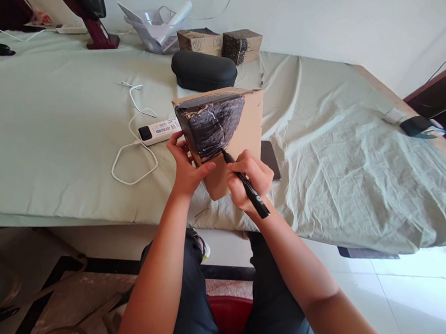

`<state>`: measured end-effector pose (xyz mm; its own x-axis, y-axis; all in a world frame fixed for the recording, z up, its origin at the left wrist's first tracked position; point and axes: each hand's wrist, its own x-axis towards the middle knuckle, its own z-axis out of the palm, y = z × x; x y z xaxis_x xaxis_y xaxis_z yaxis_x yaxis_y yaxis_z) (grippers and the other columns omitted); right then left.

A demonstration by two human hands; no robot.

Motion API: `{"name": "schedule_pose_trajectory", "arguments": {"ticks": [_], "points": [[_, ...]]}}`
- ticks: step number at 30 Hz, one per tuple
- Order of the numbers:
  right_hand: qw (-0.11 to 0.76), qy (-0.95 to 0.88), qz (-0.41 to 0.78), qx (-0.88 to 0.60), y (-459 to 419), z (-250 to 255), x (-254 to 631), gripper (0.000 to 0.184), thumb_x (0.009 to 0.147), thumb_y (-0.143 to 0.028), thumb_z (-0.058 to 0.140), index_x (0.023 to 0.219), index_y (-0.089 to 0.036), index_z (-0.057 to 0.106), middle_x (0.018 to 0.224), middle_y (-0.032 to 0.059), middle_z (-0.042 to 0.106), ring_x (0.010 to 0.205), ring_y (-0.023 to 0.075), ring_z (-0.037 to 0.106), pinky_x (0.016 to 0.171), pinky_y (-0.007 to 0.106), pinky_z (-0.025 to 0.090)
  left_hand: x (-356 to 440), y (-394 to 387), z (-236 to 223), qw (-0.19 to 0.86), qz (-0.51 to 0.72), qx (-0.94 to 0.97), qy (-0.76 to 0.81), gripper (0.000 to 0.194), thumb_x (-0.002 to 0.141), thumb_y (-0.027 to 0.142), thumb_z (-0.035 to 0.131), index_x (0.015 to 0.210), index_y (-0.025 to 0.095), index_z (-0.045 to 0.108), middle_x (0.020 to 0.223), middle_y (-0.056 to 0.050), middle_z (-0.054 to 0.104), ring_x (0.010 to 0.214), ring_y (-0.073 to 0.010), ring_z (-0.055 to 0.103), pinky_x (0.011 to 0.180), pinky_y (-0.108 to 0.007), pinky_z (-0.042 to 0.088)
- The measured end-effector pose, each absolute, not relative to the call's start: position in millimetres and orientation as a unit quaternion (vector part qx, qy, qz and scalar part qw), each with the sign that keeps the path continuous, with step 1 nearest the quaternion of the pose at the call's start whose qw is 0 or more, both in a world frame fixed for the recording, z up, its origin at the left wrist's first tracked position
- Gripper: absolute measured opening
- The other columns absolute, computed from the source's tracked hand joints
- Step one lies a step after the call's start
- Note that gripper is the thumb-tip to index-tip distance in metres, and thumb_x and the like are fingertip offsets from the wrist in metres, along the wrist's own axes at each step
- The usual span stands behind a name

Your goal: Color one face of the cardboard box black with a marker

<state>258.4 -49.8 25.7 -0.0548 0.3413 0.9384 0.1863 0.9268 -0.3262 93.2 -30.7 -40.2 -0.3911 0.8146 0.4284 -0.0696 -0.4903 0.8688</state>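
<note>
A tan cardboard box [251, 128] stands tilted on the cloth in front of me, with a large patch of black ink [218, 126] over its left part. My left hand [188, 162] grips the box's lower left edge, thumb on the near face and fingers round the side. In my right hand [250, 179] is a black marker pen [253, 194], its tip touching the box at the lower edge of the inked patch. The box's back and underside are hidden.
Behind the box lie a black hard case [203, 71] and two scribbled cardboard boxes [242, 45], near a plastic basket [152, 32]. A white power strip [160, 130] with a white cable [115, 167] lies left. A dark phone [271, 160] is partly hidden at right.
</note>
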Motion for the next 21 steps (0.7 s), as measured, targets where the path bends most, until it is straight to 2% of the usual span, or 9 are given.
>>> {"name": "schedule_pose_trajectory", "arguments": {"ticks": [13, 18, 21], "points": [[0.665, -0.712, 0.071, -0.216, -51.3, 29.3, 261.2, 0.015, 0.09, -0.012, 0.051, 0.081, -0.024, 0.052, 0.068, -0.0043, 0.044, 0.054, 0.0111, 0.041, 0.054, 0.027, 0.033, 95.2, -32.3, -36.9, 0.309, 0.731, 0.45, 0.41, 0.111, 0.048, 0.063, 0.102, 0.135, 0.035, 0.04, 0.124, -0.005, 0.051, 0.117, -0.0265, 0.064, 0.088, -0.034, 0.054], [0.644, -0.738, 0.094, -0.176, -53.8, 28.5, 260.3, 0.016, 0.091, -0.011, 0.05, 0.084, -0.025, 0.052, 0.068, -0.0045, 0.042, 0.055, 0.0112, 0.041, 0.053, 0.026, 0.032, 96.9, -36.8, -33.1, 0.309, 0.721, 0.462, 0.414, 0.106, 0.053, 0.056, 0.103, 0.135, 0.036, 0.038, 0.128, -0.005, 0.05, 0.115, -0.0235, 0.062, 0.091, -0.035, 0.054], [0.653, -0.725, 0.086, -0.201, -52.9, 28.5, 262.2, 0.015, 0.09, -0.011, 0.051, 0.083, -0.024, 0.052, 0.068, -0.0045, 0.044, 0.054, 0.011, 0.041, 0.053, 0.026, 0.032, 97.4, -38.8, -31.5, 0.301, 0.723, 0.464, 0.414, 0.107, 0.052, 0.055, 0.103, 0.135, 0.036, 0.039, 0.126, -0.005, 0.05, 0.114, -0.0236, 0.061, 0.087, -0.033, 0.052]]}}
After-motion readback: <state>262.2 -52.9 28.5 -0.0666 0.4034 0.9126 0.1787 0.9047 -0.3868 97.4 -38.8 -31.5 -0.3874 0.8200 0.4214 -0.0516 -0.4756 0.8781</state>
